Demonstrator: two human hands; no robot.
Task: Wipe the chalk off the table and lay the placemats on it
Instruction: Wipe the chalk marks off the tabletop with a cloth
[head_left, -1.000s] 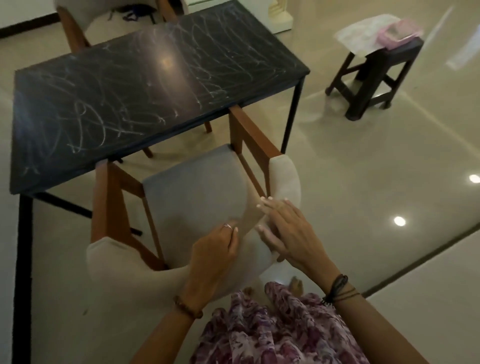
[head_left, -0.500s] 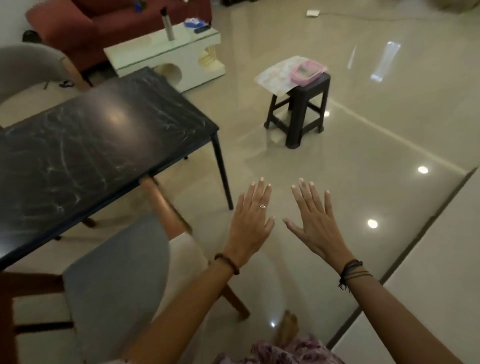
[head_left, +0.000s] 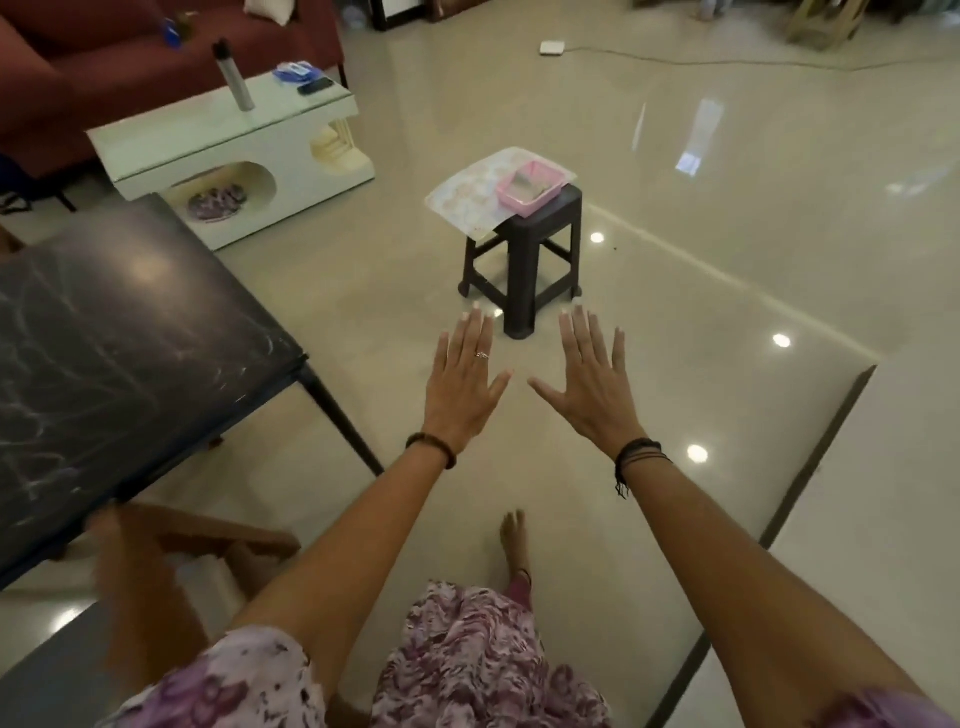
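While you look down over the floor, take the stool (head_left: 522, 260) as your ref point. Far left of it, the table (head_left: 130, 364) fills the left edge, black top w/ white chalk (head_left: 67, 322) scribbles all over it, blurred in places. Just below the table, a wooden chair (head_left: 171, 540) frame shows, too smeared to read. Back-left of the stool, a white coffee table (head_left: 228, 140) carries a steel bottle (head_left: 234, 75) upright, plus a dark phone-like item and something blue, too small to tell. Behind that, a red sofa (head_left: 104, 57).

Your left hand (head_left: 465, 384) hangs in the air near-left of the stool, palm down, fingers straight and spread, thumb out, holding nothing. Ring on one finger, bead bracelet at the wrist.

On the stool itself: the placemats (head_left: 470, 197), pale w/ a faint round pattern, lie flat and overhang its left side. A pink tray (head_left: 530, 187) sits on top of them, toward the right.

Your right hand (head_left: 592, 384) hangs near-right of the stool's front leg, same pose: flat, fingers splayed, nothing held. Dark cords at the wrist. Hands are close, thumbs apart, not touching.

Below the stool, nearest you, one bare foot (head_left: 514, 540) on the floor and floral fabric.
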